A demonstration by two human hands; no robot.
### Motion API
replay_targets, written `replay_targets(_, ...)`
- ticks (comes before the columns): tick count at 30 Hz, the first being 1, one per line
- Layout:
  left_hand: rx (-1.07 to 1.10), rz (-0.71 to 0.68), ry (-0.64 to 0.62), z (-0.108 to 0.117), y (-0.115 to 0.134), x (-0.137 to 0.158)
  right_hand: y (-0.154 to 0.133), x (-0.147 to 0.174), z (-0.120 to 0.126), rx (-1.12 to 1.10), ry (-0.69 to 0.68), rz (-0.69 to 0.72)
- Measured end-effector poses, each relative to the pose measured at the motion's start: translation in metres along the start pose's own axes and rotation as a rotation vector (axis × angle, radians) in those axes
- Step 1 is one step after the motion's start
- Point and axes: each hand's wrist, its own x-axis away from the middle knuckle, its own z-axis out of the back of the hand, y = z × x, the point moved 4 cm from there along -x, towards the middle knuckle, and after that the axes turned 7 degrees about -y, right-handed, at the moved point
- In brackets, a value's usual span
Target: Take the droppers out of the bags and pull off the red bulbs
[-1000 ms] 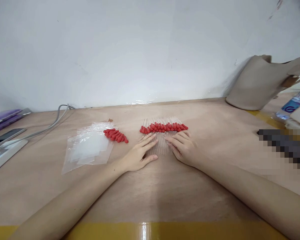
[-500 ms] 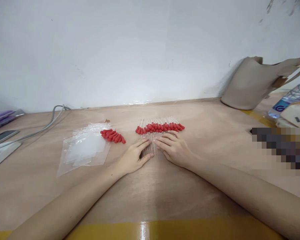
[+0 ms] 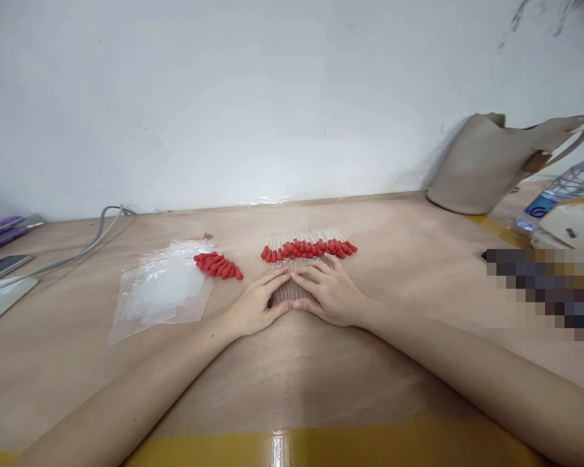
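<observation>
A row of thin clear tubes, like glass droppers, lies side by side on the table under my hands. My left hand rests on their left side, and my right hand lies over the right side, hiding some of them. Fingers are stretched out along the far ends, with both thumbs at the near ends; the fingertips and thumb tips of the two hands meet. Just beyond lie several droppers with red rubber bulbs, their clear stems pointing toward the wall. A small pile of loose red rubber bulbs sits to the left.
Clear zip bags lie left of the tubes, partly under the loose bulbs. A grey cable and a phone are at far left. A beige bag and a plastic bottle stand at right. A white wall rises behind.
My right hand has shifted left and its thumb has come out to meet the left thumb at the tubes' near ends. The hands are closer together. The view has moved slightly.
</observation>
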Motion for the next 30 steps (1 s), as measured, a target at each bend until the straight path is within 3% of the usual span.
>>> replay_targets(9, -0.007, 0.008, 0.033, 0.005, 0.007, 0.004, 0.034, 0.029, 0.015, -0.091, 0.014, -0.075)
replay_targets(13, -0.058, 0.023, 0.135, 0.010, 0.008, 0.005, 0.050, 0.041, 0.015, -0.062, 0.006, -0.150)
replay_targets(17, -0.192, 0.153, 0.301, 0.034, -0.004, -0.004, 0.051, 0.040, 0.012, -0.062, 0.005, -0.193)
replay_targets(19, -0.296, 0.247, 0.311, 0.048, -0.015, -0.014, 0.051, 0.039, 0.011, -0.057, 0.010, -0.205)
replay_targets(24, -0.423, 0.606, 0.005, 0.062, -0.050, -0.049, 0.051, 0.039, 0.011, -0.059, 0.028, -0.190)
replay_targets(30, -0.288, 0.762, -0.220, 0.052, -0.073, -0.072, 0.049, 0.039, 0.012, -0.074, 0.052, -0.159)
